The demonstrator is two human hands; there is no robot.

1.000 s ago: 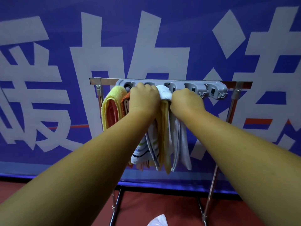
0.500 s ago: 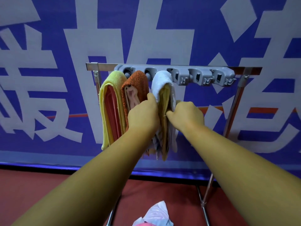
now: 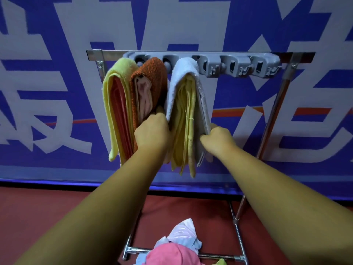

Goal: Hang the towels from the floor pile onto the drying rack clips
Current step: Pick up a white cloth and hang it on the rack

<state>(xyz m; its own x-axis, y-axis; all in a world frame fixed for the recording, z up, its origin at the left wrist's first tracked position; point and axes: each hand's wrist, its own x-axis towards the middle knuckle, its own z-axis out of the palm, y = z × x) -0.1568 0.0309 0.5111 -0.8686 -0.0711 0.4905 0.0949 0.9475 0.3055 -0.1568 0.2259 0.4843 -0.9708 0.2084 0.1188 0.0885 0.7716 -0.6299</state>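
Gripping white towel (image 3: 183,73) lower now, seemingly: left hand (image 3: 152,129), right hand (image 3: 217,138)

Yellow towel (image 3: 116,104), orange towel (image 3: 152,73) and white towel (image 3: 181,77) hang folded from the grey clip bar's (image 3: 238,60) left end; the floor pile (image 3: 172,253) lies below it.

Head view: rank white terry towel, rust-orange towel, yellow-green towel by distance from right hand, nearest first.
1. Gripped by right hand: white terry towel.
2. Next leftward: rust-orange towel.
3. Far left: yellow-green towel.
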